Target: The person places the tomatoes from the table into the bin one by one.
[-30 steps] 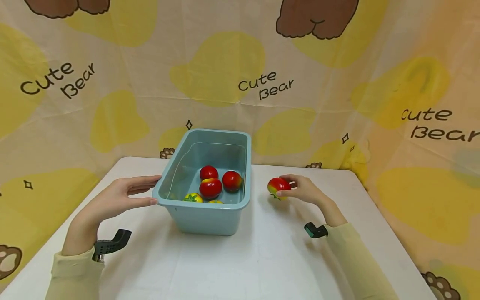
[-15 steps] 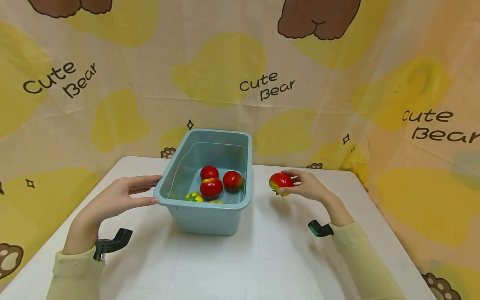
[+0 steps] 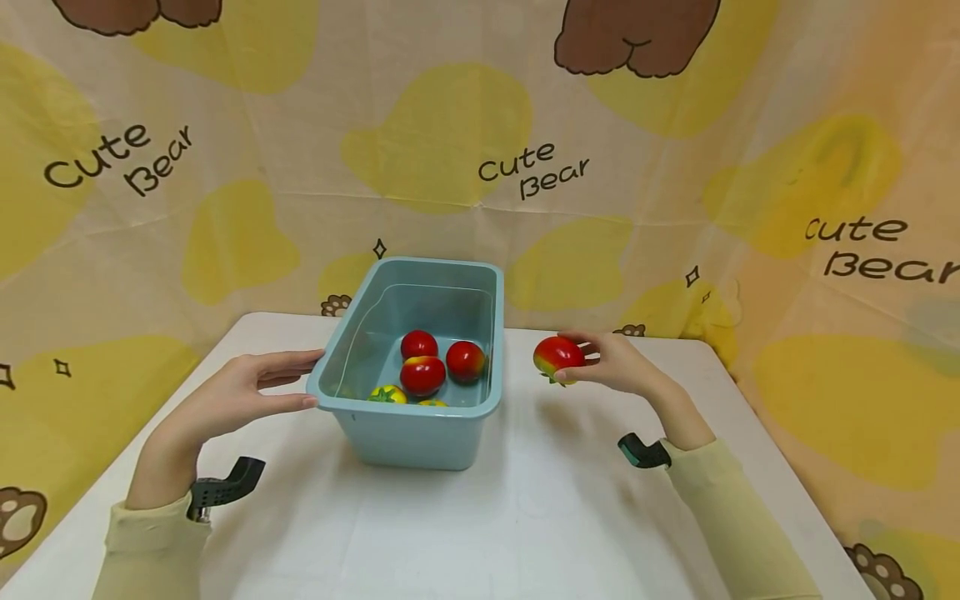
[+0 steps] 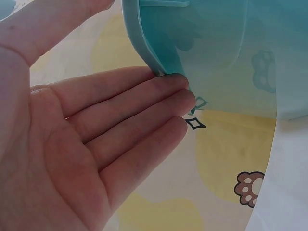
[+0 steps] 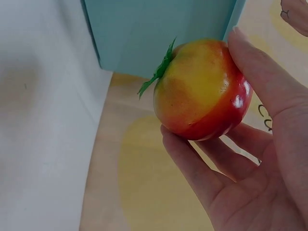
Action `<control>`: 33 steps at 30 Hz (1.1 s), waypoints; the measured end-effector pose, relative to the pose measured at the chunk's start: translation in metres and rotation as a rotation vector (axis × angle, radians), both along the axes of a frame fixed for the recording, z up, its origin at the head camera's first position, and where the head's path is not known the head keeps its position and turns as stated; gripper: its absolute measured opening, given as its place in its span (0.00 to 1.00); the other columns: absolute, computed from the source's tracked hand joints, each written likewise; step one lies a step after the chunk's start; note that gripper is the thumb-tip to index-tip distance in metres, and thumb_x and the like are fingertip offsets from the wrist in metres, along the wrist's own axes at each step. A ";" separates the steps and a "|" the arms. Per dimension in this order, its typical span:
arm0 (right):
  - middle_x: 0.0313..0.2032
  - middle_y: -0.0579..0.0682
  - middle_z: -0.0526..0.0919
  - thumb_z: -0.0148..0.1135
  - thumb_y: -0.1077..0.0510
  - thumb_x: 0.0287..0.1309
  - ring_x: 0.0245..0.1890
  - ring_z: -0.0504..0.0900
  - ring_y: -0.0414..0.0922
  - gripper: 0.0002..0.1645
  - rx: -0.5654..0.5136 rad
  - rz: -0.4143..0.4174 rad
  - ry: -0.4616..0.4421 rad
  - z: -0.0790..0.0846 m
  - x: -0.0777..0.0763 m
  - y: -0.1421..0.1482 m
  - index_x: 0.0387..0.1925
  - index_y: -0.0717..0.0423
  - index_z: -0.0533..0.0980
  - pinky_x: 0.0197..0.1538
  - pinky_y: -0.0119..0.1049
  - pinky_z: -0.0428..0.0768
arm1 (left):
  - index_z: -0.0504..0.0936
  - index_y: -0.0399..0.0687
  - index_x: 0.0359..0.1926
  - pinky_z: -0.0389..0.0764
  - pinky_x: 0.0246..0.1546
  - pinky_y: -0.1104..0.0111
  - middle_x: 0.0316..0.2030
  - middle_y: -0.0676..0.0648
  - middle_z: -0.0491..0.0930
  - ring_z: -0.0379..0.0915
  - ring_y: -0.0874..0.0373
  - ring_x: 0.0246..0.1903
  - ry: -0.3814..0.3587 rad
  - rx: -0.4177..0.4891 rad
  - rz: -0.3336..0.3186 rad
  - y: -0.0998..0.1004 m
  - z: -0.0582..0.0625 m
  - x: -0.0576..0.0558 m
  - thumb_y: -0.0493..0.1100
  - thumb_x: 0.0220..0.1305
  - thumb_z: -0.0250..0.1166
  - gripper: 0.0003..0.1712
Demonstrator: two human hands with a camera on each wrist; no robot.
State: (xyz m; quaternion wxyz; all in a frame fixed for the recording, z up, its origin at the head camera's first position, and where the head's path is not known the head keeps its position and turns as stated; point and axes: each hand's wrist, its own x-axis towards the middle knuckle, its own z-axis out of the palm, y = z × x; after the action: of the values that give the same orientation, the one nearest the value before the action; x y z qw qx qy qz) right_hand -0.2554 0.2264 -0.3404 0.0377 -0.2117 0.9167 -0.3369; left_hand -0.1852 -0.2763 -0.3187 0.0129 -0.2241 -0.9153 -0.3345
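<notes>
In the head view a light blue plastic bin (image 3: 416,437) stands left of the table's middle. Several toy tomatoes lie in it: red ones such as the front tomato (image 3: 422,377), and yellowish ones partly hidden by the near rim, one with a green calyx (image 3: 387,395). My left hand (image 3: 225,398) touches the bin's left rim with straight fingers and thumb. To the bin's right, my right hand (image 3: 618,367) holds a red-and-yellow toy tomato (image 5: 202,91) between thumb and fingers, above the table. Its green calyx (image 5: 159,72) shows in the right wrist view.
The white table (image 3: 525,525) carries the bin. Behind it and at both sides hangs a yellow patterned cloth (image 3: 435,142). Each wrist wears a black camera mount, such as the right mount (image 3: 643,452).
My right hand has raised the toy tomato a little from near the table, and in the last half second it moved slightly left. The left hand and the bin have stayed put.
</notes>
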 end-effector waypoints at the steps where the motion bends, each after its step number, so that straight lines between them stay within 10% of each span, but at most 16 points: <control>1: 0.55 0.57 0.77 0.71 0.41 0.48 0.53 0.78 0.55 0.44 -0.004 0.008 0.003 0.002 0.001 -0.001 0.63 0.54 0.69 0.47 0.44 0.84 | 0.72 0.55 0.64 0.72 0.51 0.85 0.59 0.50 0.76 0.75 0.55 0.55 0.000 0.000 -0.001 0.000 0.000 0.000 0.54 0.57 0.69 0.34; 33: 0.53 0.55 0.79 0.74 0.48 0.46 0.51 0.79 0.53 0.42 0.007 0.135 0.101 0.055 0.007 -0.030 0.61 0.57 0.70 0.47 0.41 0.84 | 0.71 0.52 0.64 0.72 0.51 0.85 0.59 0.49 0.75 0.74 0.46 0.56 -0.008 0.003 -0.012 0.000 0.002 0.001 0.53 0.57 0.68 0.35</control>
State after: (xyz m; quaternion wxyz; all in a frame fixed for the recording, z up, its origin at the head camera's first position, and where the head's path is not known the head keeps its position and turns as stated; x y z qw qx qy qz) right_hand -0.2483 0.1963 -0.2856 0.0148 -0.2895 0.9022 -0.3194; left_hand -0.1844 -0.2764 -0.3171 0.0077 -0.2282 -0.9135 -0.3368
